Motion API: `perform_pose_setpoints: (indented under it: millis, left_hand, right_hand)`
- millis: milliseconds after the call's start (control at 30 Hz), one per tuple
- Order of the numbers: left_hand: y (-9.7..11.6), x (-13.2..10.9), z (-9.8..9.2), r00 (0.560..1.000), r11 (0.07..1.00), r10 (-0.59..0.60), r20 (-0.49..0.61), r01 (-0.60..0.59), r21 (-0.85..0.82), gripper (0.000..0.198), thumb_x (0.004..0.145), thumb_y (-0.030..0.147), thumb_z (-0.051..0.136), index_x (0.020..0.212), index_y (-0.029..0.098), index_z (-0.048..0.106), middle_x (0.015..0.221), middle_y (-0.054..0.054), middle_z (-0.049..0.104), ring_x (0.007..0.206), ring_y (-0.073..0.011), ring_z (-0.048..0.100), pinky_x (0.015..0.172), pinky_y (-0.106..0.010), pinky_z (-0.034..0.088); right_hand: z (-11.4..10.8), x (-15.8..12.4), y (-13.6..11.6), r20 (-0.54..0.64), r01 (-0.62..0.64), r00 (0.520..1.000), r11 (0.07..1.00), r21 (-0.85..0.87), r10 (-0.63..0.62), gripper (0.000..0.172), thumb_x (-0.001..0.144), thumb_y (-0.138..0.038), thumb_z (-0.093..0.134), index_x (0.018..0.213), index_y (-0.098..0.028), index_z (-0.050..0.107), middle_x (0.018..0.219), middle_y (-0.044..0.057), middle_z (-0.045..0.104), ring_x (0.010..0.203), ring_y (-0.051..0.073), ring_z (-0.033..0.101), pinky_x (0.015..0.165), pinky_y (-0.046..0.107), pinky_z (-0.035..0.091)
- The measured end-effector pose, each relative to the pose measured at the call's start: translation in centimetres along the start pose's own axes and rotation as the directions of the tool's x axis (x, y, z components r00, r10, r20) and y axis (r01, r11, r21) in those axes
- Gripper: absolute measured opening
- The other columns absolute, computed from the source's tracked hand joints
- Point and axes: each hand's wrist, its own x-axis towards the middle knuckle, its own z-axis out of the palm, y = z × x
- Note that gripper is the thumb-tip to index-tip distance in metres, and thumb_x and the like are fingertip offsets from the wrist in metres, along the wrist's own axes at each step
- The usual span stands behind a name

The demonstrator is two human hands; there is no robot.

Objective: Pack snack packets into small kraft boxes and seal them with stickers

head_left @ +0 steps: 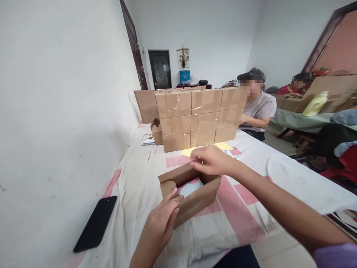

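Observation:
In the head view an open cardboard box stands on the cloth in front of me. A white and pink packet lies inside it, partly covered by the walls. My left hand grips the near left rim, its fingers reaching over the edge beside a small inner flap. Over the far wall is my right hand, slightly blurred, with curled fingers closed at the far rim. Its palm and part of its grip are hidden.
A taped stack of small cartons stands beyond the box, with yellow paper at its foot. A black phone lies at the left by the wall. A co-worker sits behind the stack; another person is farther right.

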Motion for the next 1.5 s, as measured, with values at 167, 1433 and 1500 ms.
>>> perform_pose_setpoints:
  millis: [167, 1433, 1500]
  left_hand:
    - [-0.6, 0.1, 0.1, 1.000, 1.000, 0.027, -0.017, -0.027, -0.008, 0.031, 0.095, 0.012, 0.051, 0.124, 0.021, 0.056, 0.126, -0.009, 0.072, 0.124, -0.0206, 0.064, 0.103, -0.032, 0.056]
    - [-6.3, 0.4, 3.6, 0.971, 0.806, 0.009, 0.240, -0.149, 0.573, 0.059, 0.098, 0.059, 0.040, 0.147, 0.028, 0.049, 0.151, 0.000, 0.054, 0.140, -0.0316, 0.047, 0.104, -0.049, 0.046]
    - [-6.0, 0.5, 3.6, 0.975, 0.805, 0.023, 0.220, -0.148, 0.574, 0.059, 0.099, 0.058, 0.039, 0.147, 0.026, 0.047, 0.150, 0.000, 0.054, 0.141, -0.0304, 0.045, 0.106, -0.047, 0.044]
  right_hand:
    - [2.8, -8.6, 2.5, -0.350, -0.185, 0.851, 0.846, 0.500, 0.392, 0.035, 0.101, -0.047, 0.044, 0.101, -0.023, 0.070, 0.101, 0.008, 0.072, 0.098, 0.027, 0.066, 0.082, 0.040, 0.052]
    - [3.4, -12.9, 27.2, 0.238, -0.823, 0.044, -0.100, 0.560, 0.970, 0.034, 0.098, -0.035, 0.062, 0.126, -0.016, 0.061, 0.124, 0.010, 0.064, 0.104, 0.022, 0.066, 0.088, 0.043, 0.058]
    - [3.6, -12.6, 27.8, 0.258, -0.814, 0.033, -0.124, 0.568, 0.966, 0.034, 0.098, -0.034, 0.063, 0.127, -0.017, 0.060, 0.125, 0.010, 0.063, 0.105, 0.022, 0.066, 0.088, 0.043, 0.058]
